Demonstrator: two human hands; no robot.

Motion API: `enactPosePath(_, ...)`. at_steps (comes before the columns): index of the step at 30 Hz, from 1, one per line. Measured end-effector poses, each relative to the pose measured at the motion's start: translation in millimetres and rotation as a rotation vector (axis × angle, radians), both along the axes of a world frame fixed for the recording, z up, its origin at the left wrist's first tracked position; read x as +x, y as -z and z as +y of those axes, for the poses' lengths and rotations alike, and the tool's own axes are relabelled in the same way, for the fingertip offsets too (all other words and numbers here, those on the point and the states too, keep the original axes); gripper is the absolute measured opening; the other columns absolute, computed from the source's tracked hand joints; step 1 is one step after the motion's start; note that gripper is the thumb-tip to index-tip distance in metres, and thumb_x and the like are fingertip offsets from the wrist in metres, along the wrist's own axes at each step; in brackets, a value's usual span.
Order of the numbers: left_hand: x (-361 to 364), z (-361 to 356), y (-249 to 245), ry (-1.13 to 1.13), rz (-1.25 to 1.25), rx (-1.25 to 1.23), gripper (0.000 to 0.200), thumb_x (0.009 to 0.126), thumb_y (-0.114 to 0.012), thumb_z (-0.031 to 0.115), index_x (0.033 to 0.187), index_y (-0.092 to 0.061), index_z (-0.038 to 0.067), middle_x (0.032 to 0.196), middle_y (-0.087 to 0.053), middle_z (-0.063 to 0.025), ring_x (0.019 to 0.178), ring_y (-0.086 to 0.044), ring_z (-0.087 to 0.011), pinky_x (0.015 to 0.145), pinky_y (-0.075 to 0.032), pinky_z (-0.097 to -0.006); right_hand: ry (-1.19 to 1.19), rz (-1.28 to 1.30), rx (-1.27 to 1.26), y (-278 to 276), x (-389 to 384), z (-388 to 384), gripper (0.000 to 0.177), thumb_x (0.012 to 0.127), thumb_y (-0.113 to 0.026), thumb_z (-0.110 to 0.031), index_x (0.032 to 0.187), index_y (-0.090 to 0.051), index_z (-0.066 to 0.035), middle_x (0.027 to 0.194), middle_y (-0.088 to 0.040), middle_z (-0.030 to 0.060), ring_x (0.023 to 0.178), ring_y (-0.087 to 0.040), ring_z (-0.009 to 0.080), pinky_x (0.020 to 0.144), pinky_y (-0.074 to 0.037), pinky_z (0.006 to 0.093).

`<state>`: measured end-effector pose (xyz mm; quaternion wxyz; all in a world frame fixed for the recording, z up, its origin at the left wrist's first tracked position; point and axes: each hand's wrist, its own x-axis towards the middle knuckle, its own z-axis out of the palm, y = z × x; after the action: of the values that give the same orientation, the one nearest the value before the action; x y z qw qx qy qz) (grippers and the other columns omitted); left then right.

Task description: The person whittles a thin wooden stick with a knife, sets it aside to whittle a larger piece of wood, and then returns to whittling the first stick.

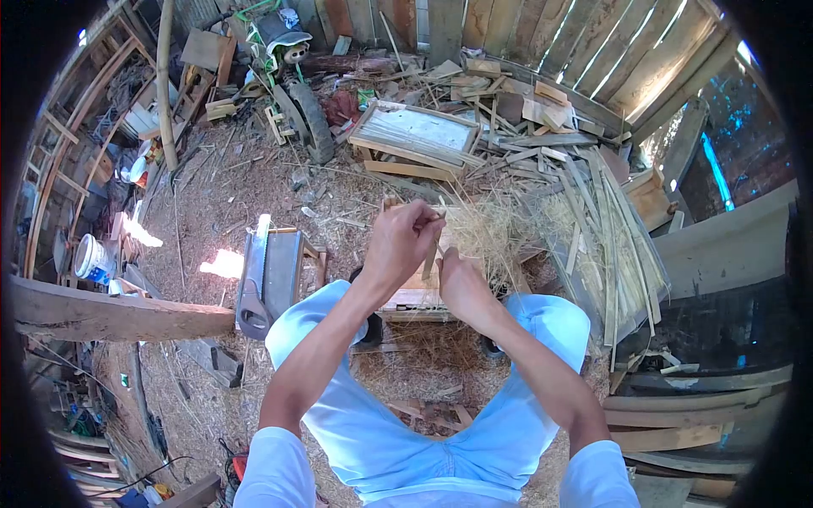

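Note:
Over a low wooden bench [415, 300], between my knees, both my hands are closed around a thin wooden strip [431, 261]. My left hand [401, 240] is higher and farther forward, its fingers pinched together near the strip's upper end. Close below it to the right, my right hand [465, 286] has its fingers curled at the strip's side; they hide what else may be in its grip. A tangle of fine pale shavings [489, 235] lies just beyond my right hand.
A hand saw [252, 309] rests on a small stand [284, 269] left of my knee. Long thin slats [608, 241] are piled to the right. Ahead lie a framed panel [415, 129], scrap wood [542, 110] and a motorbike wheel [306, 123]. A beam [127, 320] juts in from the left.

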<state>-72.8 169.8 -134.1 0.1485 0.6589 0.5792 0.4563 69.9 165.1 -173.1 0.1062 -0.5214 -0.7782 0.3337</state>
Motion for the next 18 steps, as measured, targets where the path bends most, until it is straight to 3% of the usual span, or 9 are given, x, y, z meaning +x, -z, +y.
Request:
enactPosePath(5, 9, -10, -4, 0.061, -0.029, 0.01, 0.013, 0.074, -0.07, 0.003, 0.082, -0.061, -0.002, 0.072, -0.066, -0.0138, 0.064, -0.066, -0.0208, 0.057, -0.052, -0.0296, 0.0, 0.043, 0.026, 42, 7, -12, 0.024, 0.094, -0.04, -0.016, 0.092, -0.04, 0.008, 0.066, -0.057, 0.0317, 0.069, -0.058, 0.049, 0.059, -0.045, 0.0543)
enactPosePath(13, 1, -14, -1, 0.123, -0.063, 0.022, 0.011, 0.077, -0.067, 0.005, 0.079, -0.058, -0.001, 0.071, -0.064, -0.0148, 0.062, -0.065, -0.0246, 0.055, -0.051, -0.032, 0.034, 0.016, -0.014, 40, 0, -21, 0.025, 0.095, -0.039, -0.017, 0.092, -0.039, 0.008, 0.068, -0.056, 0.0323, 0.069, -0.059, 0.0487, 0.059, -0.046, 0.0531)
enactPosePath(18, 0, -12, -3, 0.125, -0.022, -0.009, 0.012, 0.075, -0.069, 0.002, 0.083, -0.061, -0.001, 0.075, -0.066, -0.0137, 0.066, -0.067, -0.0228, 0.059, -0.054, -0.0298, 0.034, 0.034, -0.057, 45, -5, -15, 0.019, 0.088, -0.041, -0.006, 0.094, -0.042, 0.011, 0.072, -0.057, 0.0331, 0.073, -0.06, 0.048, 0.062, -0.047, 0.0518)
